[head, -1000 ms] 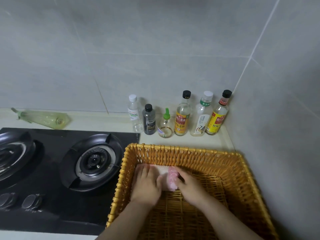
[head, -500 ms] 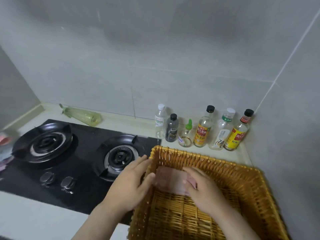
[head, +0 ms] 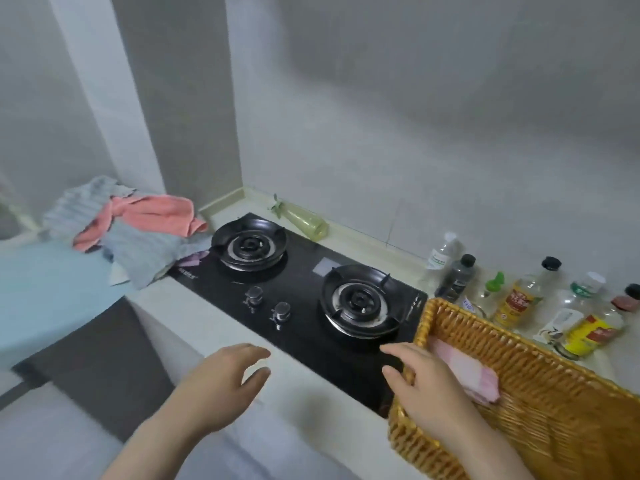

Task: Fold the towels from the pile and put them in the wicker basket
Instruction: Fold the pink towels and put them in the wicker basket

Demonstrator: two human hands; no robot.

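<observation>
Lying folded inside the wicker basket (head: 540, 386), against its left wall, is a pink towel (head: 464, 370). The basket sits on a pale counter (head: 304, 393) at the right end of a black two-burner stove (head: 304, 296). Right hand (head: 429, 393) over the basket's left rim, fingers spread, empty. Left hand (head: 214, 386) above the counter edge, fingers apart, empty. Towel pile (head: 131, 233), coral and grey-blue, left of the stove. Bottles (head: 519, 299) stand behind the basket along a grey tiled wall (head: 415, 116).
</observation>
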